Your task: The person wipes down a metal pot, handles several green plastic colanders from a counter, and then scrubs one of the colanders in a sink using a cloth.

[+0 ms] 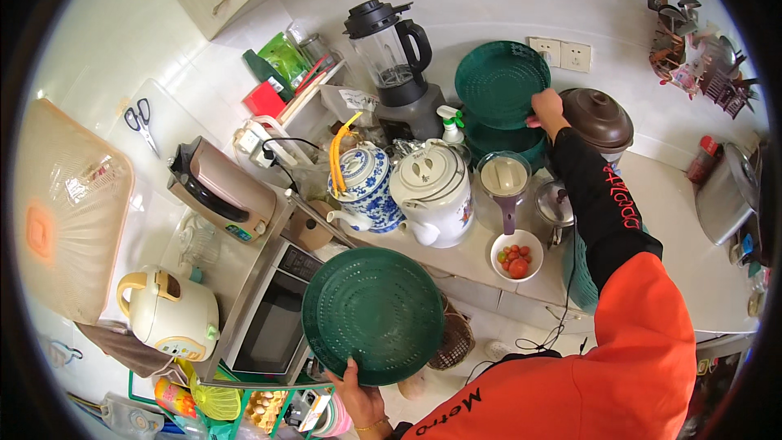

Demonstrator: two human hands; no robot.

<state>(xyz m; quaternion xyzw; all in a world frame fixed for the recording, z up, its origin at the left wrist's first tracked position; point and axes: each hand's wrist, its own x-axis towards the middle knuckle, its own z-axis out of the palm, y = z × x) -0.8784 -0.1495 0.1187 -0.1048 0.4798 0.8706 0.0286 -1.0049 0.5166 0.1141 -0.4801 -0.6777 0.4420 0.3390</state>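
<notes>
My left hand [361, 400] grips the near rim of a round green plastic strainer tray [372, 315], thumb on top, held out in front of the counter. At the back of the counter, my right hand [547, 111] pinches the rim of another green strainer tray [502, 80], which is tilted up near the wall. Just below that tray is a green basin [510, 150], partly hidden by it. A brown lidded pot [597, 117] stands beside my right hand. Closer to me, a white bowl [533, 256] holds several small tomatoes and one larger tomato [518, 267].
A blender [391, 67], blue-and-white teapot [365, 180], white lidded pot [431, 195] and purple-handled jug [504, 177] crowd the counter. A microwave [272, 318] stands left, with an electric kettle [223, 186] and rice cooker [171, 311] farther left. A cord [568, 287] hangs past the counter edge.
</notes>
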